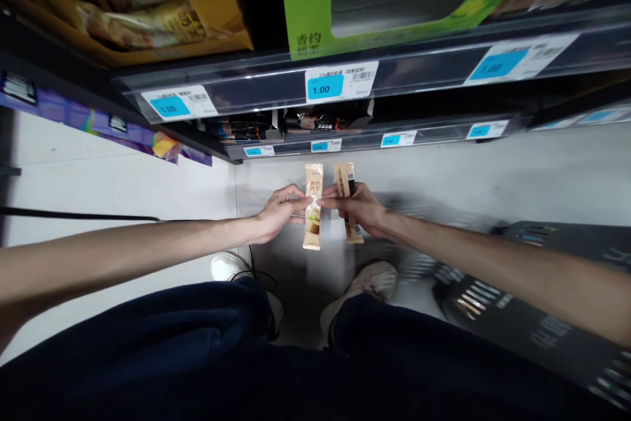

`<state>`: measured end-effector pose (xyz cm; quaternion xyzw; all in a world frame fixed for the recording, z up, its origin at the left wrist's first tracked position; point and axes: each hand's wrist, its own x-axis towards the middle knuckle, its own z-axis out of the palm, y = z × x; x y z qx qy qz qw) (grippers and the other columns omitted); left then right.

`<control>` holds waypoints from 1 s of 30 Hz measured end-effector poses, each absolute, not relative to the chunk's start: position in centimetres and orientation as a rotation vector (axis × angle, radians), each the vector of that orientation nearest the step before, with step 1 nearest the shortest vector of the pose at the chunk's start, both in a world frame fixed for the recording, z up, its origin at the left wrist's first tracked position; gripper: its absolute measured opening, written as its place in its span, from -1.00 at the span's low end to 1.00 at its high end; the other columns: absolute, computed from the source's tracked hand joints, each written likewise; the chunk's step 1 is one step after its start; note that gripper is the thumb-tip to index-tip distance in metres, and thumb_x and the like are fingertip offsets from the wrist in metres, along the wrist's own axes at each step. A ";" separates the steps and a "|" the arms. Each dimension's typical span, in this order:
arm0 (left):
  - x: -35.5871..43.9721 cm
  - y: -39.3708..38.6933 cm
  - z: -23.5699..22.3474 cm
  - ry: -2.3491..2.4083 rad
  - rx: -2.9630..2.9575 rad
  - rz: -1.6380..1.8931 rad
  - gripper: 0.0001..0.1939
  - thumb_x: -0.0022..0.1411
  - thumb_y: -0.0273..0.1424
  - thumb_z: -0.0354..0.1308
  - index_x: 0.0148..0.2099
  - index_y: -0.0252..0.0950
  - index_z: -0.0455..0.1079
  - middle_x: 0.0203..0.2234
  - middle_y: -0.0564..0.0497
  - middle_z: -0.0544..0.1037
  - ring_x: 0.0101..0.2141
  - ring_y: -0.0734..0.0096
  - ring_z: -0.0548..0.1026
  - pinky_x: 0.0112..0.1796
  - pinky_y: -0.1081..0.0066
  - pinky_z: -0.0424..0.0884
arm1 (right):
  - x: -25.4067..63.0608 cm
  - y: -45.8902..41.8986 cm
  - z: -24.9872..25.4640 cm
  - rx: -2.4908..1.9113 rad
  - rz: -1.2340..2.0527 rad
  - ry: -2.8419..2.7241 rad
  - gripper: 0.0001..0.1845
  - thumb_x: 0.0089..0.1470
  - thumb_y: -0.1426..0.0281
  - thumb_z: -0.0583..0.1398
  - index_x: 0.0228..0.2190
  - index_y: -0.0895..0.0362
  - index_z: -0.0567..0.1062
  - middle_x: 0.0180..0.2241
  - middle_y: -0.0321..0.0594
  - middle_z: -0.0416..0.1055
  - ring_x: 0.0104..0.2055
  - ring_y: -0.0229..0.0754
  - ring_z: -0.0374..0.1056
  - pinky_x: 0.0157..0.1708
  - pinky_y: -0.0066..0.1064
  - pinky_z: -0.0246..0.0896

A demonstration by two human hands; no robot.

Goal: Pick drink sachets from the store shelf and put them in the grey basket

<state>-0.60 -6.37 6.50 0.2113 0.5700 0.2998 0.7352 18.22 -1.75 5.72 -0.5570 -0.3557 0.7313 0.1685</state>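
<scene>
My left hand (280, 211) pinches a beige stick sachet (312, 207) at its middle, held upright in front of a store shelf. My right hand (359, 207) grips a second stick sachet (348, 198), which may be more than one pressed together, and its fingertips also touch the first sachet. Both hands meet just below the lower shelf edge, over the pale floor.
Shelf rails with blue price tags (325, 87) run across above. A green display box (308, 7) and a yellow carton (211, 0) of sachets sit on the upper shelf. Dark packets (315, 121) lie on the lower shelf. A dark crate (542, 316) stands at right beside my shoes.
</scene>
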 end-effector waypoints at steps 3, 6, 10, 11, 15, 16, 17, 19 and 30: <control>-0.6 -6.4 6.5 1.252 0.450 0.653 -0.70 0.09 -0.31 0.33 -0.35 -0.29 0.23 -0.46 0.05 0.54 -0.41 0.43 0.53 -0.28 0.32 0.47 | 18.4 -1.8 5.6 -1.563 2.086 -1.018 -0.52 -0.45 0.28 0.49 -0.41 0.21 0.53 -0.52 -0.30 0.41 -0.61 -0.40 0.12 -0.67 -0.49 0.04; -0.6 -6.4 6.4 1.247 0.444 0.647 -0.70 0.09 -0.32 0.34 -0.36 -0.29 0.24 -0.48 0.04 0.54 -0.40 0.41 0.54 -0.26 0.30 0.48 | 18.5 -1.9 5.6 -1.536 2.091 -1.013 -0.52 -0.46 0.28 0.49 -0.42 0.21 0.52 -0.52 -0.31 0.40 -0.61 -0.40 0.12 -0.67 -0.49 0.05; -0.7 -6.5 6.3 1.251 0.441 0.647 -0.70 0.09 -0.31 0.33 -0.34 -0.28 0.25 -0.47 0.04 0.54 -0.39 0.40 0.55 -0.23 0.26 0.47 | 18.4 -1.9 5.9 -1.570 2.096 -1.009 -0.53 -0.44 0.29 0.48 -0.41 0.20 0.52 -0.54 -0.32 0.38 -0.62 -0.41 0.11 -0.69 -0.49 0.00; -0.7 -6.5 6.3 1.252 0.436 0.649 -0.71 0.09 -0.31 0.33 -0.34 -0.28 0.25 -0.46 0.04 0.54 -0.38 0.40 0.55 -0.22 0.26 0.47 | 18.3 -1.8 5.9 -1.578 2.091 -1.005 -0.54 -0.44 0.30 0.48 -0.42 0.20 0.52 -0.53 -0.32 0.39 -0.62 -0.41 0.11 -0.69 -0.49 0.00; -0.6 -6.2 6.5 1.244 0.386 0.656 -0.71 0.09 -0.30 0.33 -0.32 -0.28 0.25 -0.48 0.05 0.53 -0.38 0.39 0.56 -0.20 0.26 0.45 | 18.2 -1.7 6.1 -1.586 2.071 -0.984 -0.58 -0.42 0.32 0.47 -0.43 0.20 0.52 -0.49 -0.31 0.41 -0.60 -0.41 0.13 -0.67 -0.48 0.04; -0.6 -6.1 6.6 1.244 0.371 0.657 -0.72 0.09 -0.31 0.32 -0.32 -0.27 0.25 -0.49 0.05 0.53 -0.38 0.38 0.56 -0.22 0.28 0.45 | 18.2 -1.7 6.1 -1.587 2.068 -0.978 -0.58 -0.41 0.32 0.47 -0.43 0.19 0.53 -0.48 -0.30 0.41 -0.60 -0.41 0.13 -0.66 -0.48 0.05; -0.6 -6.0 6.7 1.247 0.360 0.658 -0.73 0.10 -0.32 0.31 -0.32 -0.27 0.25 -0.50 0.05 0.52 -0.39 0.38 0.56 -0.23 0.30 0.44 | 18.2 -1.7 6.1 -1.591 2.064 -0.972 -0.58 -0.41 0.32 0.47 -0.43 0.19 0.53 -0.48 -0.30 0.42 -0.60 -0.41 0.13 -0.66 -0.48 0.05; -0.5 -5.9 6.8 1.254 0.347 0.659 -0.77 0.11 -0.35 0.28 -0.31 -0.26 0.25 -0.50 0.06 0.52 -0.39 0.38 0.55 -0.25 0.32 0.43 | 18.3 -1.6 6.0 -1.595 2.062 -0.960 -0.58 -0.42 0.32 0.47 -0.43 0.19 0.53 -0.48 -0.29 0.42 -0.60 -0.41 0.13 -0.67 -0.48 0.06; -0.6 -6.0 6.5 1.258 0.409 0.673 -0.76 0.03 -0.44 0.28 -0.24 -0.26 0.32 -0.44 0.06 0.54 -0.34 0.40 0.55 -0.13 0.26 0.42 | 18.3 -1.7 5.7 -1.602 2.040 -0.953 -0.59 -0.39 0.30 0.47 -0.42 0.18 0.53 -0.45 -0.26 0.45 -0.60 -0.40 0.12 -0.67 -0.48 0.06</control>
